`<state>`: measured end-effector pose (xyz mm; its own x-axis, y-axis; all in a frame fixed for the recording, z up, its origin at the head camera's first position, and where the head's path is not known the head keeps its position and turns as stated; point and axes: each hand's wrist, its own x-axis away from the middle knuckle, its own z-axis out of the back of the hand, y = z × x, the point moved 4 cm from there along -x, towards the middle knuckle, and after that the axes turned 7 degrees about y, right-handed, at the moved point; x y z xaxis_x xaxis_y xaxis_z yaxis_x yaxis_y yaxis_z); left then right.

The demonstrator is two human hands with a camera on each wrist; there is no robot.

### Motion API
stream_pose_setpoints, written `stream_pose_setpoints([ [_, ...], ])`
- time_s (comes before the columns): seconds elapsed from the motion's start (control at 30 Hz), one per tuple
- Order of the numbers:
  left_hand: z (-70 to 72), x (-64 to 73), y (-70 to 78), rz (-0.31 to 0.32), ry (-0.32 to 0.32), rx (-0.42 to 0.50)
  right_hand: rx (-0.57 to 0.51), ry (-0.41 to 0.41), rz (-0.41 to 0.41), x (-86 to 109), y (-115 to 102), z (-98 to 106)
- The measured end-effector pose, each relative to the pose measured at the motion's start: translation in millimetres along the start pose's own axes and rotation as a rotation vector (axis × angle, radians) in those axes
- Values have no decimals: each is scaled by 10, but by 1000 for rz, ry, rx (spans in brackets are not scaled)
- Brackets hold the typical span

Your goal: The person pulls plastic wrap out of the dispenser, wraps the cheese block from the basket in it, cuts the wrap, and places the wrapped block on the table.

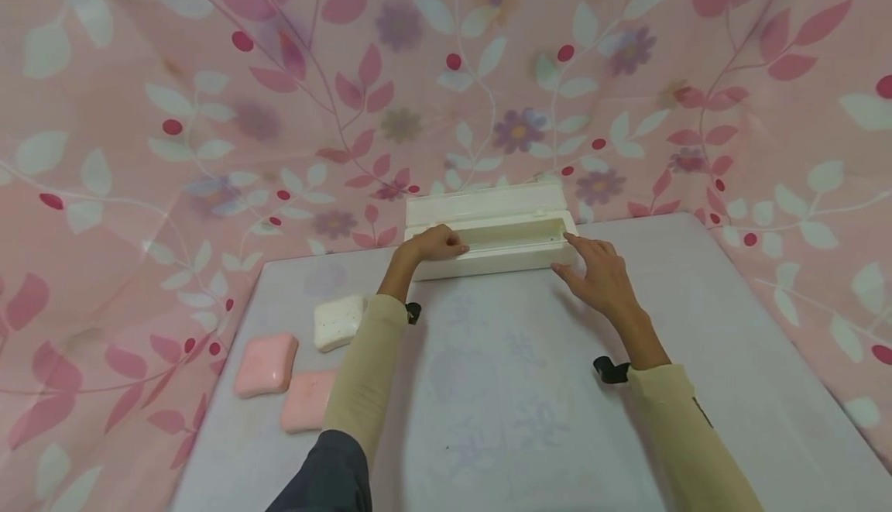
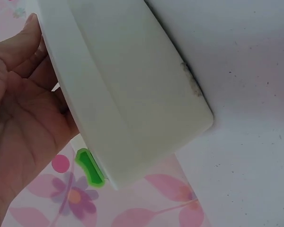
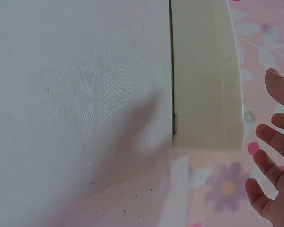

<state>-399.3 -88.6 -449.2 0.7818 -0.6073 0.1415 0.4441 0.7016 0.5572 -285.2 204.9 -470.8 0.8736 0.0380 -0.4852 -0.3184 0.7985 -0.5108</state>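
Note:
A long white box stands at the far side of the table, its hinged lid raised at the back. Over the box's left part, my left hand bends its fingers across the front rim. In the left wrist view the thumb lies along that rim, and the box wall hides the fingertips, so I cannot tell what they hold. A green clip shows at the box's end. My right hand is by the right front corner, fingers spread; in the right wrist view they stand apart from the box.
Left of my left forearm lie a white speckled soap-like block and two pink ones, one partly covered by the sleeve. A pale cloth covers the table. Pink floral fabric hangs close behind the box and around the sides.

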Motion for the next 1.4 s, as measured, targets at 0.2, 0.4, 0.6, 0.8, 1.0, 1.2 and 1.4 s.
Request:
stream_pose_setpoints([
  [0.2, 11, -7, 4, -11, -22, 11, -5, -11, -11, 4, 2, -1],
  [0.4, 34, 1, 7, -31, 10, 23, -15, -24, -28, 20, 8, 3],
  [0.6, 28, 14, 21, 3, 18, 34, -16, -39, -41, 40, 24, -12],
  [0.8, -15, -17, -52, 106, -36, 18, -20, -36, -34, 51, 12, -16],
  [1.0, -20, -56, -86, 126, -42, -13, -23, -28, -35, 43, 4, -15],
  [1.2, -36, -48, -72, 146, -29, -40, -33, -40, -55, 50, 9, -29],
  [1.4, -39, -45, -54, 123, -60, -46, -29, -48, -64, 55, 31, -47],
])
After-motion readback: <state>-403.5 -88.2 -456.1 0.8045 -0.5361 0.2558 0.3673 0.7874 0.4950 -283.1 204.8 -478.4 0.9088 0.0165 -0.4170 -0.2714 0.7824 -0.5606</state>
